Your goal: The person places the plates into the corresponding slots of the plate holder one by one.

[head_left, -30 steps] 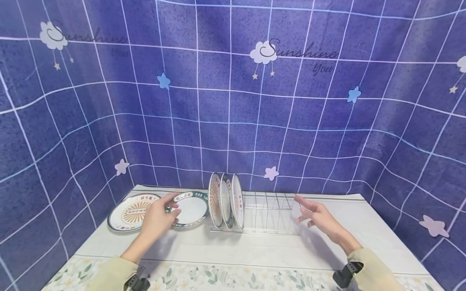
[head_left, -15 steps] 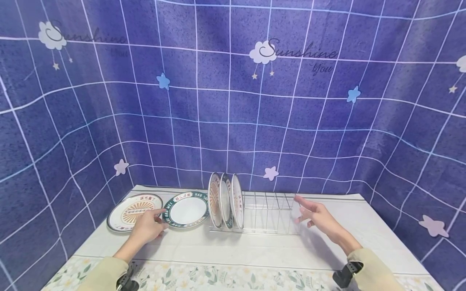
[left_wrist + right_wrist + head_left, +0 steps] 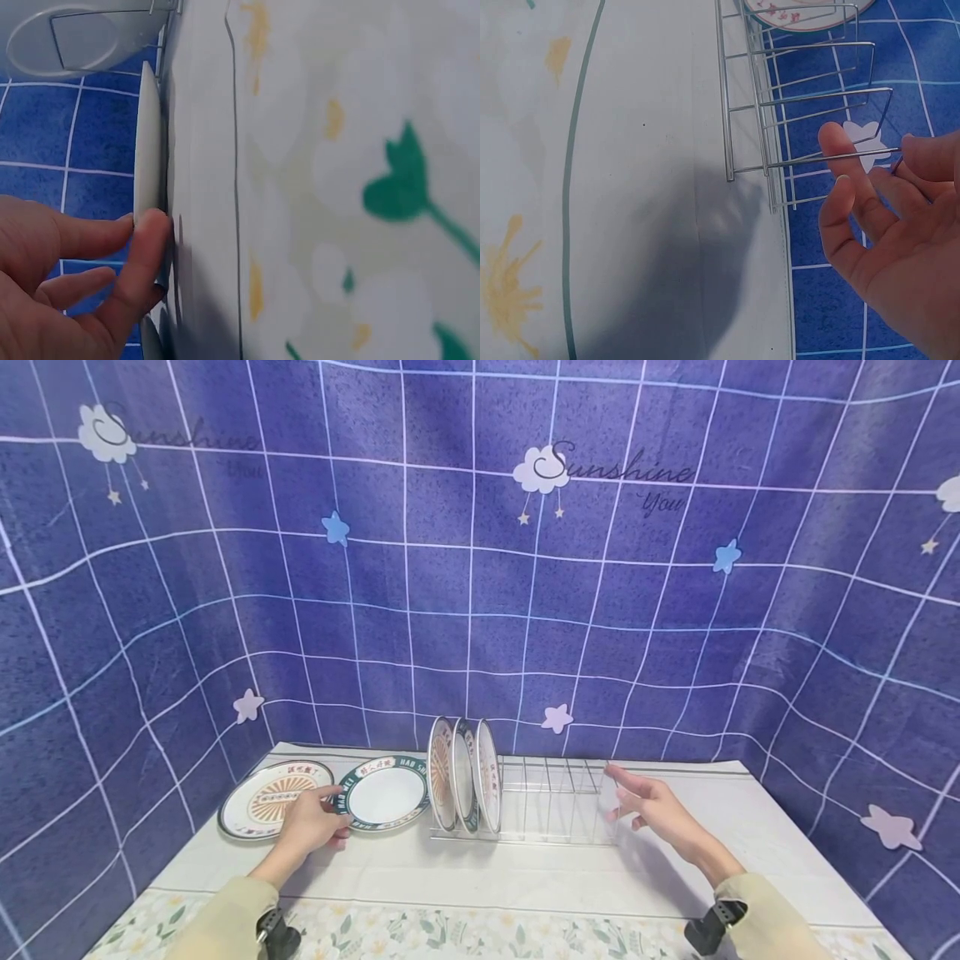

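A white plate with a green lettered rim (image 3: 386,797) lies flat left of the wire dish rack (image 3: 558,777). My left hand (image 3: 311,818) pinches its left edge; in the left wrist view the plate (image 3: 148,142) shows edge-on, thumb and finger meeting at its near end. Three plates stand upright in the rack's left slots, among them a sunburst-patterned one (image 3: 442,772) outermost. At the rack's right end my right hand (image 3: 656,810) holds the end wire, with the thumb on one side and bent fingers on the other, as the right wrist view shows.
Another sunburst plate (image 3: 251,814) lies flat at the far left, partly behind my left hand. A blue gridded curtain (image 3: 480,568) closes off the back and both sides. Floral cloth (image 3: 450,935) runs along the white tabletop's (image 3: 525,877) front.
My left hand has moved left off the front of the green-rimmed plate to its left edge, where the fingers now pinch it. The right hand stays at the rack's end.
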Demonstrator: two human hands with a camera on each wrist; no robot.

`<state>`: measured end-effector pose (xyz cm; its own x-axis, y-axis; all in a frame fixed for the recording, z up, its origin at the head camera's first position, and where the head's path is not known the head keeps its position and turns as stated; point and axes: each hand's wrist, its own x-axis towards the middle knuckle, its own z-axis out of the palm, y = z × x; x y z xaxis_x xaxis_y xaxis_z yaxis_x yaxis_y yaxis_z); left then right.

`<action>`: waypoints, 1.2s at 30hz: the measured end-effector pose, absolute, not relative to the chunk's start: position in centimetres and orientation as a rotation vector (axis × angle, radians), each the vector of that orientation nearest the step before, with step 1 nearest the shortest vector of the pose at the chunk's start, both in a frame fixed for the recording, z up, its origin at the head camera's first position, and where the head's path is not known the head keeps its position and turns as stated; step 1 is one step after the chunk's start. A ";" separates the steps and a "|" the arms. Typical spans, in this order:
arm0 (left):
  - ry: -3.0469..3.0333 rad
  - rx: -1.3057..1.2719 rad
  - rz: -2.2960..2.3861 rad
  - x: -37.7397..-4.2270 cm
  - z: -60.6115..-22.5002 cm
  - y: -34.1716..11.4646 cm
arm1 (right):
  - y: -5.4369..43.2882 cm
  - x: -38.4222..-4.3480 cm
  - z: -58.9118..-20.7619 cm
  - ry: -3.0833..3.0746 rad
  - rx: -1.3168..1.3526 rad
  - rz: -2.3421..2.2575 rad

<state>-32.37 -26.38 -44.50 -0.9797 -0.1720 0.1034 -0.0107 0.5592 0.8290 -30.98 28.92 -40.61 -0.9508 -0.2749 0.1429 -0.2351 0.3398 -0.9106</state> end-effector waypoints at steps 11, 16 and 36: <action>-2.554 0.232 -1.453 -31.7 -44.2 -26.5 | 28.7 -31.0 -40.8 2.532 -0.495 -1.736; -2.572 0.253 -1.486 -30.2 -43.9 -27.1 | 28.7 -31.0 -40.9 2.531 -0.479 -1.744; -2.897 0.098 -1.448 -26.9 -42.6 -31.1 | 29.0 -31.1 -40.7 2.540 -0.508 -1.725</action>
